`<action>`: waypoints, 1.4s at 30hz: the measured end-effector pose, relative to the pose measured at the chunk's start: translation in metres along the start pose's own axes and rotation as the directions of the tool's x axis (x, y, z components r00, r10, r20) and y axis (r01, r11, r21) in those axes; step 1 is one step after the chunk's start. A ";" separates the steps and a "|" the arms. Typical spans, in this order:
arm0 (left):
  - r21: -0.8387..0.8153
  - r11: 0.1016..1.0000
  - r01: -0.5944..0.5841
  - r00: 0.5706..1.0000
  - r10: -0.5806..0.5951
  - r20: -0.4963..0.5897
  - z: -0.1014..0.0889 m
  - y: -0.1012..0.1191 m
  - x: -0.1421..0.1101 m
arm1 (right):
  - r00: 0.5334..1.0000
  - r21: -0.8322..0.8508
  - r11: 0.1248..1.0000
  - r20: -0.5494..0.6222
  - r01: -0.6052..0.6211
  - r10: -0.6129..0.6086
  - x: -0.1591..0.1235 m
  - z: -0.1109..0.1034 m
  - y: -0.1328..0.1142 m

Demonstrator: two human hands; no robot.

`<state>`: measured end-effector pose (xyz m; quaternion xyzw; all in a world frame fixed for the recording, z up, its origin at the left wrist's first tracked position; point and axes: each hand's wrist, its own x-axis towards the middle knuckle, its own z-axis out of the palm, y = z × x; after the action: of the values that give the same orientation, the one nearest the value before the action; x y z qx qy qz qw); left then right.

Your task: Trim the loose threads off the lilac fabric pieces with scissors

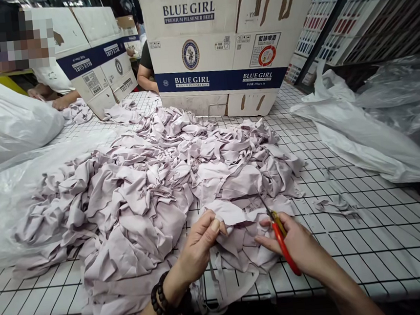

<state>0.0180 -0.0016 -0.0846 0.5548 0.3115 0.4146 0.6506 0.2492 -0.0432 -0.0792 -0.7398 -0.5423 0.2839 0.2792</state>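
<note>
My left hand point(204, 239) pinches a pale lilac fabric piece point(233, 213) between thumb and fingers, low over the front of the pile. In my right hand point(294, 243) is a pair of scissors point(282, 242) with red and yellow handles, its blades pointing up and to the left. Close by my right fingers lies more of the same cloth; whether they also touch it I cannot tell. A big heap of crumpled lilac fabric pieces point(134, 179) spreads behind and left of my hands. Narrow cloth strips point(221, 284) hang below my left hand.
Flattened beer cartons point(195, 56) stand upright across the back of the grid-patterned table point(381, 230). White plastic bags point(362, 129) lie at right, a bulging white bag point(8, 116) at left. Fabric scraps point(335, 205) rest right of the pile. Another person's hands point(58, 99) are at far left.
</note>
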 end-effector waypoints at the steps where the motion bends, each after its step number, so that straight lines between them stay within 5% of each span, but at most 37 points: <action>1: -0.024 1.000 0.001 1.000 -0.001 -0.009 -0.002 0.000 0.000 | 0.998 -0.005 0.998 -0.033 -0.060 0.060 -0.001 0.005 0.001; 4: -0.131 0.991 -0.010 0.999 0.003 -0.052 -0.009 0.004 0.000 | 0.985 0.053 0.987 -0.063 -0.154 0.158 0.000 0.020 -0.002; 9: -0.165 0.986 0.009 0.984 -0.038 -0.173 -0.029 0.019 -0.001 | 0.997 0.223 0.973 -0.021 -0.065 0.071 0.019 0.021 -0.010; 14: 0.184 0.983 0.001 0.957 0.053 -0.285 -0.053 0.026 0.008 | 0.999 0.404 0.915 -0.051 0.006 0.016 0.062 0.007 -0.021; 18: 0.498 0.863 0.085 0.925 0.117 -0.362 -0.060 0.031 0.009 | 0.991 0.378 0.926 -0.125 0.004 0.046 0.080 -0.006 -0.031; 21: 0.726 0.658 0.201 0.866 0.227 -0.445 -0.047 0.043 -0.012 | 0.998 0.321 0.945 -0.003 -0.060 0.065 0.054 -0.007 -0.032; 23: 0.776 0.585 0.235 0.841 0.278 -0.464 -0.032 0.050 -0.032 | 0.979 0.306 0.944 0.190 -0.125 0.068 0.021 0.001 -0.030; 24: 0.772 0.589 0.238 0.860 0.242 -0.449 -0.025 0.051 -0.042 | 0.923 0.293 0.937 0.378 -0.192 0.071 0.004 0.008 -0.028; 25: 0.739 0.627 0.245 0.901 0.134 -0.412 -0.018 0.049 -0.051 | 0.870 0.267 0.933 0.486 -0.241 0.085 -0.012 0.015 -0.027; 27: 0.599 0.727 0.337 0.941 -0.239 -0.239 -0.006 0.037 -0.063 | 0.868 0.188 0.948 0.477 -0.257 0.140 -0.037 0.030 -0.023; 30: 0.343 0.743 0.574 0.788 -0.615 0.014 0.008 0.005 -0.069 | 0.911 0.221 0.949 0.392 -0.226 0.126 -0.054 0.044 -0.016; 33: 0.075 0.771 0.632 0.771 -0.636 0.047 0.022 -0.021 -0.068 | 0.919 0.368 0.899 0.385 -0.239 0.087 -0.057 0.043 -0.010; 37: -0.298 0.739 0.605 0.780 -0.625 0.033 0.042 -0.023 -0.061 | 0.913 0.453 0.850 0.401 -0.269 0.075 -0.067 0.039 -0.015; 42: -0.368 0.774 0.516 0.810 -0.580 -0.084 0.051 -0.010 -0.050 | 0.900 0.520 0.809 0.435 -0.273 0.024 -0.078 0.044 -0.027</action>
<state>0.0412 -0.0704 -0.0878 0.2803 0.4483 0.3035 0.7927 0.1809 -0.1068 -0.0807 -0.5874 -0.4174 0.6019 0.3441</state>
